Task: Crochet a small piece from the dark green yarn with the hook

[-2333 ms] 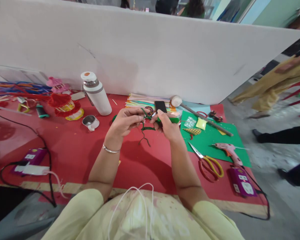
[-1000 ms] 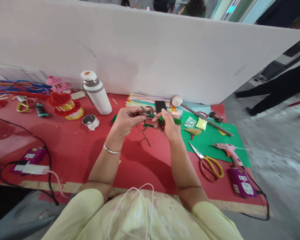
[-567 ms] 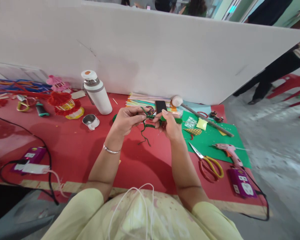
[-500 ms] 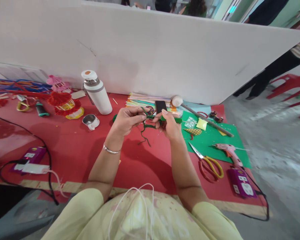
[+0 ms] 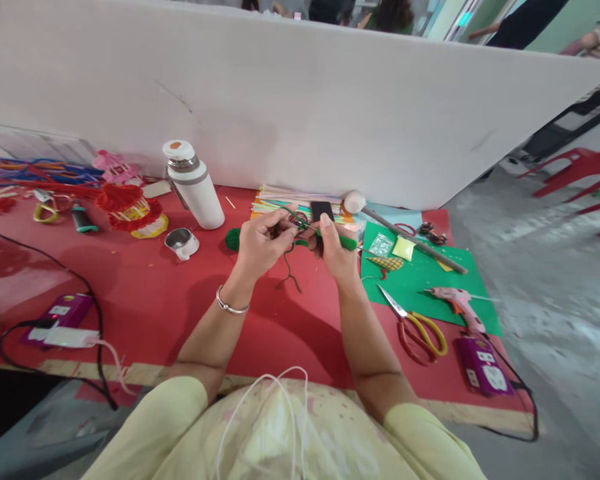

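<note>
My left hand (image 5: 261, 241) is closed in a pinch on green yarn (image 5: 290, 272), with a strand looped up over the fingers. My right hand (image 5: 334, 252) is wrapped round a crochet hook (image 5: 349, 243), whose green handle sticks out to the right. Its thin shaft points left and meets the yarn between the two hands. A short strip of worked green yarn lies by my right fingers, and a loose tail dangles below. Just left of my left hand is a green yarn ball (image 5: 232, 239), partly hidden by it.
Behind my hands lie a black phone (image 5: 322, 211) and pale sticks. A white thermos (image 5: 196, 190) and metal cup (image 5: 182, 244) stand left. Scissors (image 5: 413, 325), a pink glue gun (image 5: 457, 307) and a purple power strip (image 5: 484, 368) are right. A white board (image 5: 300, 107) rises behind.
My left hand has shifted slightly right, uncovering more of the yarn ball. The hook in my right hand has drawn slightly left and its shaft shows more clearly.
</note>
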Motion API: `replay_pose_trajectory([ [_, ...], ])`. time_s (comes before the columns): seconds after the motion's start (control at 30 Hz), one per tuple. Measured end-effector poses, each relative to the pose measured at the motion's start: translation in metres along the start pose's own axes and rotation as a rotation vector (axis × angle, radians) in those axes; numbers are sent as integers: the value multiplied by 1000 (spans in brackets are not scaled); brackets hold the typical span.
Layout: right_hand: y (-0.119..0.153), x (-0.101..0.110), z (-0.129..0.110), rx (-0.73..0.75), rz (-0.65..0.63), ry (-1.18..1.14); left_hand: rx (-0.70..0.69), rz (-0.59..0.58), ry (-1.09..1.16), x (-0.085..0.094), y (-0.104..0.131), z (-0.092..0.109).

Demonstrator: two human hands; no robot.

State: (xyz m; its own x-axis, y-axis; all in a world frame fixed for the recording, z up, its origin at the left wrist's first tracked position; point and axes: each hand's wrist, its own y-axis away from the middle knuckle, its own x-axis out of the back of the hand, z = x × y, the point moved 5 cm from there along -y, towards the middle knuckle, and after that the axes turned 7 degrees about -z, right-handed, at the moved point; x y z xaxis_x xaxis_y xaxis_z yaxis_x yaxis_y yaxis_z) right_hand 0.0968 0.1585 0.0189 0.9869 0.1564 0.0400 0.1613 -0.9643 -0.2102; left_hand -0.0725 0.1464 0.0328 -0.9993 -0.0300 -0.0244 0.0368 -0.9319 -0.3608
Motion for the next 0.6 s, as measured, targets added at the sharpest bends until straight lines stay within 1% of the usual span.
replay_pose_trajectory([
  [0.2,3,-2,-6,36,24,-14,135,-92,296,-2,-5,-6],
  [0.37,6,-8,-6,105,58,-66,151,-90,323,-4,-5,-8],
  [0.47,8,-13,0,167,116,-84,141,-97,354,-6,-4,-10],
  [0.53,7,-17,6,169,139,-158,204,-150,432,-8,-3,-15],
  [0.6,2,-20,14,113,110,-317,315,-245,528,-10,-3,-21],
])
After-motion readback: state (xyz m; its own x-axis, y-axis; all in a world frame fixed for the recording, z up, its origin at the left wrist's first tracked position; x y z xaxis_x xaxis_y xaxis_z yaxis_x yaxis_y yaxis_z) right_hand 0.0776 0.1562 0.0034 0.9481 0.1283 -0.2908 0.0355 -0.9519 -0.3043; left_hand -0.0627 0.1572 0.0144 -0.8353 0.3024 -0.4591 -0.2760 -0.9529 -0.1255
